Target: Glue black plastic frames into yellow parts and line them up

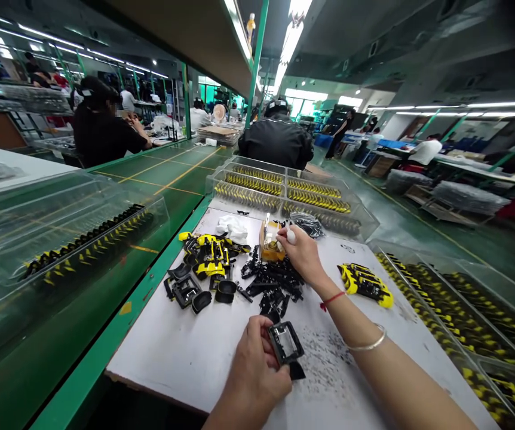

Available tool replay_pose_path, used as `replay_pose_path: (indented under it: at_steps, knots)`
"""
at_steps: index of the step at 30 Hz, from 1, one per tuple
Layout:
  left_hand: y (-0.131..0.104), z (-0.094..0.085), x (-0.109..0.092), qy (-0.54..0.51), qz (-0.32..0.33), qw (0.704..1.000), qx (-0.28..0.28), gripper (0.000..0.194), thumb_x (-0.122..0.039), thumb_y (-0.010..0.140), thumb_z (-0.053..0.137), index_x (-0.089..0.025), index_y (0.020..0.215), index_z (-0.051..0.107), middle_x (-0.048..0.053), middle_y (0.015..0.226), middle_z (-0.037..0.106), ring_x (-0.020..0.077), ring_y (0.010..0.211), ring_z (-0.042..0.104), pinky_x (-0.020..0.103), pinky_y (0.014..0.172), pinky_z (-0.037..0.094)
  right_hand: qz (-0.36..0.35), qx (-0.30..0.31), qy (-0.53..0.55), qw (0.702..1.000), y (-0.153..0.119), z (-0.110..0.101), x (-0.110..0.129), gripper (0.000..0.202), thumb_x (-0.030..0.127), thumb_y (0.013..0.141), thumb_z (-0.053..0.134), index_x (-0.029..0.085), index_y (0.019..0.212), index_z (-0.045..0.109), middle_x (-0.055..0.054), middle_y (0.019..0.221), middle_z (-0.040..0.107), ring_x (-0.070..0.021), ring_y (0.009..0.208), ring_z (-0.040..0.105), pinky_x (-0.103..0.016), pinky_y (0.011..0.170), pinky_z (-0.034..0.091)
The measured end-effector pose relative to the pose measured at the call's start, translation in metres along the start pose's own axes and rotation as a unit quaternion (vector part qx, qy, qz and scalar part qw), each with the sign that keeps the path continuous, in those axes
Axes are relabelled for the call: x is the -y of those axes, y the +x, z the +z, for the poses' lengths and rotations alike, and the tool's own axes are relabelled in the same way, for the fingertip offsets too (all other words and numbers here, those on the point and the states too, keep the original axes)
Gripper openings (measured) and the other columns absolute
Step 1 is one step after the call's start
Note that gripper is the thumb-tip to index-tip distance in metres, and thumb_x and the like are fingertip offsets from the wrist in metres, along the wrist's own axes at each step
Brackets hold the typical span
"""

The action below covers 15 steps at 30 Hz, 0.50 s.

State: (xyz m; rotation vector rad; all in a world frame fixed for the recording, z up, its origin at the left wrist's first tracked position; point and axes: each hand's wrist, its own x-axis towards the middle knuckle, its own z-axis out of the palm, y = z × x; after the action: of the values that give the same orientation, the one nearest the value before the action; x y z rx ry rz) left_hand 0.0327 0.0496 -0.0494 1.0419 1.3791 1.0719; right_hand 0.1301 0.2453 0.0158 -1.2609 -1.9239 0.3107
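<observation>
While the left hand has its grip closed around a black frame, up over the near edge of the white surface, the right hand is pinching some little white-ended thing by an orange-yellow block toward the far edge. Can't really make out what it is. Right between the hands there's a messy heap of small black parts, and over toward the left edge you've got a jumble of yellow-and-black pieces with a wad of white stuff behind it. Near the right edge, more yellow-and-black housings are lined up side by side. Clear tray full of parts at the far edge, person in a black jacket beyond that.
</observation>
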Motion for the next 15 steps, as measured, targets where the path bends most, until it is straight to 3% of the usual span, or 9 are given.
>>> replay_pose_path:
  at_steps: [4, 6, 7, 11, 15]
  knots:
    - [0.0, -0.001, 0.004, -0.009, 0.018, 1.0, -0.002, 0.053, -0.005, 0.057, 0.063, -0.019, 0.103, 0.042, 0.0, 0.081, 0.056, 0.0121, 0.065, 0.059, 0.019, 0.052, 0.048, -0.012, -0.075, -0.017, 0.997, -0.021, -0.028, 0.015, 0.019, 0.036, 0.083, 0.055, 0.02, 0.09, 0.063, -0.006, 0.092, 0.067, -0.0218, 0.085, 0.06, -0.034, 0.079, 0.043]
    - [-0.001, -0.003, 0.006, -0.01, 0.027, 1.0, 0.002, 0.053, -0.008, 0.058, 0.064, -0.02, 0.106, 0.042, -0.001, 0.081, 0.057, 0.0114, 0.062, 0.059, 0.02, 0.051, 0.047, 0.001, -0.125, -0.027, 0.992, -0.039, -0.047, 0.025, 0.02, 0.038, 0.082, 0.058, 0.02, 0.09, 0.064, -0.004, 0.086, 0.067, -0.0194, 0.075, 0.061, -0.032, 0.073, 0.045]
    - [-0.001, -0.004, 0.006, -0.012, 0.031, 0.999, 0.006, 0.054, -0.009, 0.059, 0.065, -0.02, 0.107, 0.042, -0.001, 0.08, 0.057, 0.011, 0.06, 0.059, 0.02, 0.051, 0.048, 0.022, -0.122, -0.02, 0.992, -0.049, -0.056, 0.03, 0.021, 0.039, 0.081, 0.06, 0.021, 0.09, 0.064, -0.003, 0.08, 0.066, -0.0177, 0.067, 0.06, -0.031, 0.067, 0.045]
    - [-0.004, -0.007, 0.003, -0.025, 0.03, 0.999, 0.009, 0.056, -0.01, 0.059, 0.065, -0.02, 0.109, 0.041, 0.0, 0.084, 0.057, 0.0115, 0.063, 0.06, 0.02, 0.053, 0.049, 0.106, -0.012, 0.017, 0.994, -0.088, -0.079, 0.044, 0.023, 0.043, 0.077, 0.065, 0.022, 0.087, 0.065, 0.002, 0.06, 0.061, -0.0146, 0.052, 0.056, -0.026, 0.052, 0.043]
    - [-0.005, -0.008, 0.001, -0.035, 0.031, 0.999, 0.018, 0.053, -0.01, 0.061, 0.064, -0.02, 0.108, 0.041, 0.0, 0.083, 0.058, 0.01, 0.06, 0.059, 0.018, 0.051, 0.047, 0.125, 0.059, 0.041, 0.99, -0.113, -0.079, 0.048, 0.023, 0.043, 0.078, 0.063, 0.021, 0.084, 0.064, 0.002, 0.057, 0.06, -0.0141, 0.05, 0.055, -0.024, 0.047, 0.043]
